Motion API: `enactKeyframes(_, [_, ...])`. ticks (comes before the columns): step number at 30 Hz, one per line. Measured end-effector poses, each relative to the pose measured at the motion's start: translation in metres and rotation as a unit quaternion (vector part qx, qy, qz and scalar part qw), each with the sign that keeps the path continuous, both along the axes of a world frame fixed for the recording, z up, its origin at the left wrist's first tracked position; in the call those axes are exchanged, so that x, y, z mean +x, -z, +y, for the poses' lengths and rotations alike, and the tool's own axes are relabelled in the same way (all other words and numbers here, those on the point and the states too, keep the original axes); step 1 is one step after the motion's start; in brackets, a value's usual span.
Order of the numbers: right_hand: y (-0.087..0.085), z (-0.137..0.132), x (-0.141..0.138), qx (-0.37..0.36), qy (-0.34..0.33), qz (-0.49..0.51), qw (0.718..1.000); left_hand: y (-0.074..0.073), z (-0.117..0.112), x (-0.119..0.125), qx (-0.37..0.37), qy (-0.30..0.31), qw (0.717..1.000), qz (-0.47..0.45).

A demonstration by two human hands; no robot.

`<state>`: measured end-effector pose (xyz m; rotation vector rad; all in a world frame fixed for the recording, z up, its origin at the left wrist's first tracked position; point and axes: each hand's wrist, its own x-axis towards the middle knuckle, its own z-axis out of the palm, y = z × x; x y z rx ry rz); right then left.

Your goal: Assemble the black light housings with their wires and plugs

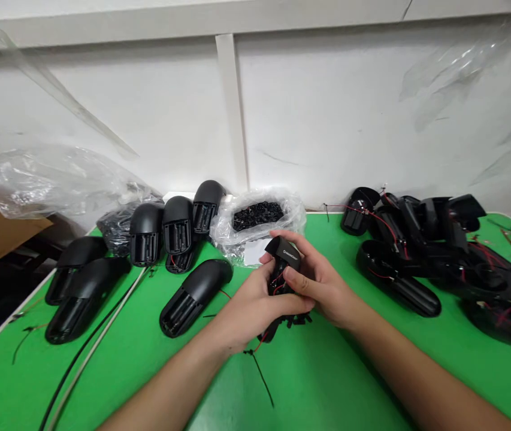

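Between my two hands is a black plastic housing (286,251) with a small printed logo on its curved end and red wires inside. My left hand (259,299) wraps its near side, thumb across it. From the right, my right hand (316,275) grips the same housing, thumb pressed on its face. A red wire and a thin black cable tie (262,377) hang from it over the table. Small black pieces (298,320) show just below my hands; whether they are held or lie on the table, I cannot tell.
The green table (327,383) carries several black housings with battery slots (196,296) on the left. An open plastic bag of small black parts (259,215) stands behind my hands. A pile of wired black shells (399,275) lies right. Two cables (97,341) cross the left side.
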<state>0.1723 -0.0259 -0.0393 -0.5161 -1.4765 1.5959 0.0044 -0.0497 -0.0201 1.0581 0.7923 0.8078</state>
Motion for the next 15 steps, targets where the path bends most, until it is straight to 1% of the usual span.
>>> enactKeyframes(3, [-0.0010,-0.0006,0.0013,0.018,0.005,-0.011,1.000,-0.0016,0.0005,-0.0014,0.009,0.016,1.000,0.008])
enactKeyframes(5, [-0.0011,-0.0014,0.0016,0.029,0.011,-0.020,0.999,-0.0009,0.0010,-0.0009,0.014,0.007,1.000,0.008])
enactKeyframes(11, [0.0005,-0.0024,0.0009,0.021,0.013,-0.023,0.999,0.0042,0.0017,0.0032,0.001,-0.022,0.999,-0.023])
enactKeyframes(15, [-0.0006,-0.0056,-0.0003,0.043,0.036,-0.056,0.997,0.0034,-0.0002,0.0047,-0.007,-0.032,0.999,-0.030])
